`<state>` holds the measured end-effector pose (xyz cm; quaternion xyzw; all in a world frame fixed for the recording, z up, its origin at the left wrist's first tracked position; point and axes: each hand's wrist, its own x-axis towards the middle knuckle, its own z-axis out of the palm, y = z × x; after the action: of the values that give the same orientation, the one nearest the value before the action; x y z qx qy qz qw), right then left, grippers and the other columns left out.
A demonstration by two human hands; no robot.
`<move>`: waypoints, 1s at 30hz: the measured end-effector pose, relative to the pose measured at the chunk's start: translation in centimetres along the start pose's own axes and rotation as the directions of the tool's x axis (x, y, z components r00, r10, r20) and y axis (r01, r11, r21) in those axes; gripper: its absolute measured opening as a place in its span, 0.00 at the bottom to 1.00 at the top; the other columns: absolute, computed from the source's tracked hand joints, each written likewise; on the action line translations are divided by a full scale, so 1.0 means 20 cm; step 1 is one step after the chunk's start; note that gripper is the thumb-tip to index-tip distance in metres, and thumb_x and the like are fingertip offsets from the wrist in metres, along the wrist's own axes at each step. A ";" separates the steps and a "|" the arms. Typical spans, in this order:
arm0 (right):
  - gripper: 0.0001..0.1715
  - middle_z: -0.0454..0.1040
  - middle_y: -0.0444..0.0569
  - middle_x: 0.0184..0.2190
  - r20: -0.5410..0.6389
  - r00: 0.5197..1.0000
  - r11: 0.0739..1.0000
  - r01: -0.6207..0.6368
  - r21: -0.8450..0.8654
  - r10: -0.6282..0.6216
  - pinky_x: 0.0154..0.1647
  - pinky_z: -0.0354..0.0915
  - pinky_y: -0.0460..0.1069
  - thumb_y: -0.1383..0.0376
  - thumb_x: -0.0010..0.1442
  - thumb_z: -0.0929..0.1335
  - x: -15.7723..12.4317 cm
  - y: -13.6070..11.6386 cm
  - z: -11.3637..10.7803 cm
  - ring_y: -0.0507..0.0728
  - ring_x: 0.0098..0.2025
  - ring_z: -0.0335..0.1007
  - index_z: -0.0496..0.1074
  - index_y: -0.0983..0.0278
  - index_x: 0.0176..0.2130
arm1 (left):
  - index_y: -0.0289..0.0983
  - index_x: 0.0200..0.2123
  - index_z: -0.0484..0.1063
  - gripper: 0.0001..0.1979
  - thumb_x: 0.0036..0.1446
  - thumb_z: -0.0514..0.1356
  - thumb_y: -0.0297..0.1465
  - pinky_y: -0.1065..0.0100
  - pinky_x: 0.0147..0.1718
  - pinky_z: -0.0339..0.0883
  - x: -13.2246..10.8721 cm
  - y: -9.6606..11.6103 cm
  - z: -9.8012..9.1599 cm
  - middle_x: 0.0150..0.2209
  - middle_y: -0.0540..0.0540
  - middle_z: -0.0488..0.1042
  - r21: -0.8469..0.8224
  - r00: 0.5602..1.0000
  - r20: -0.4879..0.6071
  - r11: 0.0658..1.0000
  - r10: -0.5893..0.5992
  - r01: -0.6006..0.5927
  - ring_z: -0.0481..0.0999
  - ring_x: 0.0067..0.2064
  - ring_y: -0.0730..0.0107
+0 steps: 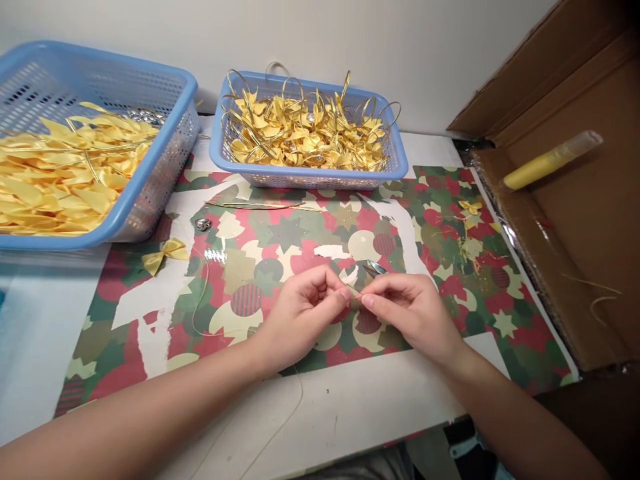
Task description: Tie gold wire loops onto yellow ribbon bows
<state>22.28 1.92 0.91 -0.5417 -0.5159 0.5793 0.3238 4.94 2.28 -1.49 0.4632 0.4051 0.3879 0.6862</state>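
Note:
My left hand [300, 313] and my right hand [407, 310] meet over the patterned mat [280, 260], fingertips pinched together on a thin gold cord [356, 292]. The cord trails from under my left hand down over the table edge. A small silver piece [374, 268] lies just behind my right fingers, touching or nearly so. A finished yellow ribbon bow [164, 255] lies on the mat to the left, with a small silver bell [203, 224] beyond it.
A large blue basket [150, 133] of yellow ribbon pieces stands at the far left. A smaller blue basket [310, 175] of bows with gold loops sits at the back centre. An open cardboard box [565, 220] holding a yellow tube [550, 160] lies to the right.

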 end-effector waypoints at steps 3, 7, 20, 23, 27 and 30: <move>0.12 0.74 0.46 0.21 0.002 1.000 1.000 -0.001 0.001 0.001 0.21 0.68 0.45 0.58 0.54 0.72 0.00 0.00 0.00 0.51 0.23 0.69 0.75 0.64 0.26 | 0.37 0.25 0.63 0.12 0.59 0.58 0.33 0.76 0.20 0.52 0.00 0.00 0.00 0.19 0.56 0.60 0.005 1.000 0.001 1.000 0.001 -0.001 0.56 0.21 0.80; 0.11 0.74 0.46 0.21 0.011 1.000 1.000 -0.003 0.009 0.003 0.21 0.67 0.45 0.60 0.55 0.72 0.00 0.01 0.00 0.51 0.23 0.69 0.75 0.65 0.26 | 0.37 0.25 0.63 0.12 0.60 0.58 0.33 0.76 0.20 0.52 0.00 -0.01 0.00 0.20 0.56 0.60 0.003 1.000 0.002 1.000 0.005 -0.005 0.55 0.21 0.80; 0.10 0.74 0.45 0.21 0.007 1.000 1.000 0.007 0.002 -0.007 0.21 0.68 0.45 0.60 0.54 0.72 0.00 0.01 0.00 0.50 0.23 0.69 0.75 0.64 0.27 | 0.37 0.25 0.63 0.12 0.59 0.58 0.34 0.75 0.20 0.52 0.00 0.00 0.00 0.19 0.56 0.59 0.017 1.000 -0.014 1.000 -0.004 0.004 0.55 0.21 0.79; 0.10 0.74 0.45 0.21 0.010 1.000 1.000 0.008 0.007 -0.008 0.22 0.68 0.45 0.61 0.55 0.71 0.00 0.01 0.00 0.50 0.23 0.69 0.75 0.64 0.27 | 0.37 0.25 0.63 0.12 0.59 0.58 0.33 0.76 0.20 0.52 0.00 0.00 0.00 0.19 0.56 0.59 0.004 1.000 -0.008 1.000 0.000 0.000 0.55 0.21 0.79; 0.09 0.73 0.45 0.21 0.015 1.000 1.000 0.001 0.009 -0.001 0.22 0.68 0.45 0.62 0.55 0.71 0.00 0.01 0.00 0.50 0.23 0.69 0.75 0.65 0.27 | 0.37 0.25 0.63 0.12 0.60 0.58 0.32 0.76 0.20 0.51 0.00 0.00 0.00 0.19 0.56 0.58 -0.014 1.000 0.002 1.000 0.005 -0.005 0.54 0.21 0.80; 0.09 0.73 0.45 0.21 0.016 1.000 1.000 0.003 0.003 -0.003 0.21 0.67 0.45 0.62 0.55 0.71 0.00 0.01 0.00 0.50 0.23 0.69 0.75 0.65 0.27 | 0.36 0.25 0.63 0.12 0.60 0.57 0.32 0.77 0.20 0.50 0.00 0.00 0.00 0.20 0.56 0.59 -0.025 1.000 0.000 1.000 0.001 -0.001 0.54 0.22 0.80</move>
<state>22.40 1.83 0.68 -0.5357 -0.5184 0.5840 0.3212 4.88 2.22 -1.53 0.4549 0.3998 0.3932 0.6918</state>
